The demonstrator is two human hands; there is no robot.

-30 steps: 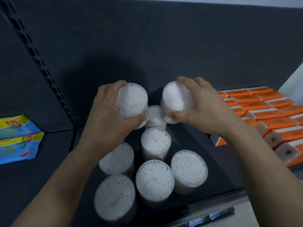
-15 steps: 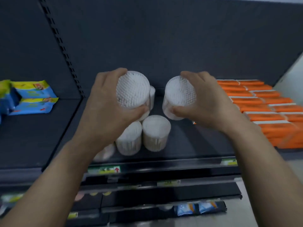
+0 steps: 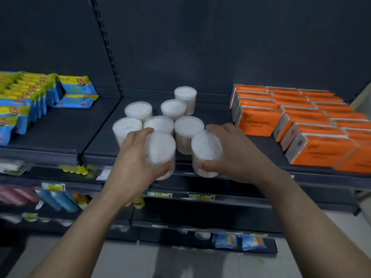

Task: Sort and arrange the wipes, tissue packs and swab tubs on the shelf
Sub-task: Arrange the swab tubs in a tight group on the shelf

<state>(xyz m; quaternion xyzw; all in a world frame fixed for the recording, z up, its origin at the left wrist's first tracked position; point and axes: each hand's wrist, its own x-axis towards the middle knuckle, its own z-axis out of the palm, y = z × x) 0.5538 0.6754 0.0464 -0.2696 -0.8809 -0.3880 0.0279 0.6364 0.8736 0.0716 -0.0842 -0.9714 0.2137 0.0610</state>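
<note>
left hand [image 3: 136, 159] grip — holding swab tub [image 3: 160, 146] | right hand [image 3: 239, 155] grip — holding second swab tub [image 3: 206, 146] (at shelf [image 3: 100, 154] front)

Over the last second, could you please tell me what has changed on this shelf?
The left hand and right hand have carried the left-hand tub and right-hand tub, still gripped, from the back of the group to the front edge of the shelf. The six other tubs, tissue packs and wipes stayed put.
</note>
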